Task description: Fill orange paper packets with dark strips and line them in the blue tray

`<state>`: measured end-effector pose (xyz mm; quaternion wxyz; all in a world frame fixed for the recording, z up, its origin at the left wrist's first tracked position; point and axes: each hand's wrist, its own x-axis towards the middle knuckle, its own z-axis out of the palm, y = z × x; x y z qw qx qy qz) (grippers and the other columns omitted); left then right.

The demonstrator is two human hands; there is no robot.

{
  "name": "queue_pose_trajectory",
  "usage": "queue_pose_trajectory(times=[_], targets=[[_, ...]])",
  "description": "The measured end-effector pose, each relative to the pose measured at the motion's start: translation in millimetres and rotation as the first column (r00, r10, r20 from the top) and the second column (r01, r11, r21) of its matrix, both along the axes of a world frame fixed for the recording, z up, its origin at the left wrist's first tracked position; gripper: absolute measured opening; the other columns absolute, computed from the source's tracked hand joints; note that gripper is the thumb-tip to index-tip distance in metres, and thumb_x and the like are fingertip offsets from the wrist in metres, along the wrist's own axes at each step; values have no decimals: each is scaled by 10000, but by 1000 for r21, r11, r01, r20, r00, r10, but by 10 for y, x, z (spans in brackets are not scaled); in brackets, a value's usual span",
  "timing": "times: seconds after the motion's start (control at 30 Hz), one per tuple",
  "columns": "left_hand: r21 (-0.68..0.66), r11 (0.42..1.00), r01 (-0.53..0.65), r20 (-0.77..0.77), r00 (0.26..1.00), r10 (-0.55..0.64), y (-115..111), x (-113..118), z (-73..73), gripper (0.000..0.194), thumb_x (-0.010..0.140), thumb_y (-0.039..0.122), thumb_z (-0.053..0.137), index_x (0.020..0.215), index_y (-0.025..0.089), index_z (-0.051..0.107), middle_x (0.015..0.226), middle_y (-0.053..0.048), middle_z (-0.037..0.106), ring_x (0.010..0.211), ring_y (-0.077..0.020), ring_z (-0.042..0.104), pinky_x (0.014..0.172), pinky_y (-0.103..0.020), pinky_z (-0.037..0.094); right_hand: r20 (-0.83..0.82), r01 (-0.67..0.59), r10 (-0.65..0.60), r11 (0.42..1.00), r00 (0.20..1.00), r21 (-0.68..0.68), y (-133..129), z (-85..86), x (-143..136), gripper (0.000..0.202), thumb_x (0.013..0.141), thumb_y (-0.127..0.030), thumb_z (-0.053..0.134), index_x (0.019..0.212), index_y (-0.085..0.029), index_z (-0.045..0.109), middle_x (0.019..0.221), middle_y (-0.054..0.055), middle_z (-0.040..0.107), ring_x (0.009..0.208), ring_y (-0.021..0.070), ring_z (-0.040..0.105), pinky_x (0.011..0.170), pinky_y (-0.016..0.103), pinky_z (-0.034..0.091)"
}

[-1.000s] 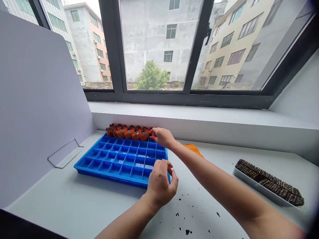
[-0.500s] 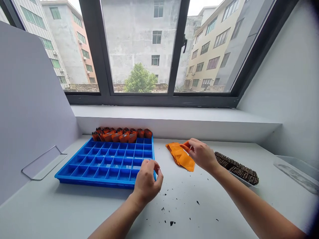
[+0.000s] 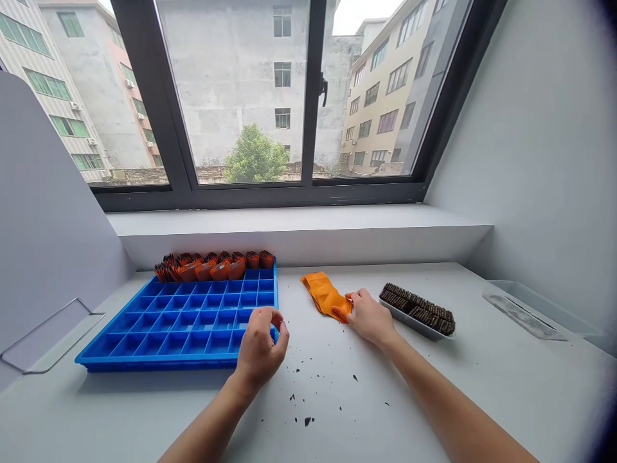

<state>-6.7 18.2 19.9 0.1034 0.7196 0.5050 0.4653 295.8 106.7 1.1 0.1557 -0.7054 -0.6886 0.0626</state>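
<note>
My left hand [image 3: 261,341] is held over the right front corner of a blue compartment tray [image 3: 154,368]; its fingertips are pinched together, and anything between them is too small to make out. At the near right end of a fanned stack of orange packets [image 3: 322,294] is my right hand [image 3: 370,316], its fingers bent round the stack's edge. Whether it grips a packet is hidden. Filled orange-and-black packets [image 3: 219,267] stand in the back compartments of the tray. Right of my right hand, a narrow white container [image 3: 424,329] holds rows of dark pieces [image 3: 419,307].
Dark crumbs [image 3: 307,421] are scattered on the white table [image 3: 385,424] between my forearms. A clear plastic container [image 3: 530,315] lies at the far right. At the left, a bent wire frame [image 3: 53,334] rests near a pale panel [image 3: 43,193]. A window ledge runs behind.
The view has turned to the right, shifting everything left. My right hand has lowered onto the near end of the orange stack; it was raised above it with an orange piece. My left hand stays pinched.
</note>
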Motion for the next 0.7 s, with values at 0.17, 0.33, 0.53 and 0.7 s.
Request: queue_pose_trajectory(times=[0.17, 0.33, 0.53, 0.7], targets=[[-14, 1000, -6, 24, 1000, 7, 6, -4, -3, 53, 990, 207, 565, 954, 215, 604, 949, -74, 656, 850, -230, 639, 596, -297, 541, -65, 12, -10, 1000, 998, 28, -4, -10, 27, 498, 972, -623, 675, 1259, -216, 700, 1267, 103, 667, 838, 204, 700, 629, 324, 414], [-17, 1000, -6, 51, 999, 7, -1, 0, 8, 58, 988, 234, 573, 958, 212, 618, 950, -77, 655, 791, -214, 627, 518, -265, 515, -183, 18, -1, 996, 983, 86, -83, 54, 49, 361, 956, -532, 708, 1181, -251, 685, 1245, 72, 659, 834, 184, 676, 642, 313, 427], [28, 1000, 1, 51, 999, -2, -18, 6, 39, 69, 990, 241, 575, 946, 209, 618, 931, -74, 649, 779, -208, 625, 512, -259, 515, -355, -24, 65, 993, 933, 118, -148, 151, 51, 188, 921, -420, 711, 991, -246, 715, 1083, 55, 719, 788, 186, 651, 641, 313, 453], [50, 999, 11, 33, 999, -12, -21, 6, 46, 67, 988, 218, 570, 944, 209, 619, 941, -78, 658, 821, -215, 630, 573, -283, 555, -510, -88, 145, 987, 848, 133, -209, 243, 42, 300, 909, -530, 734, 930, -232, 763, 842, 47, 761, 741, 215, 673, 645, 326, 484]])
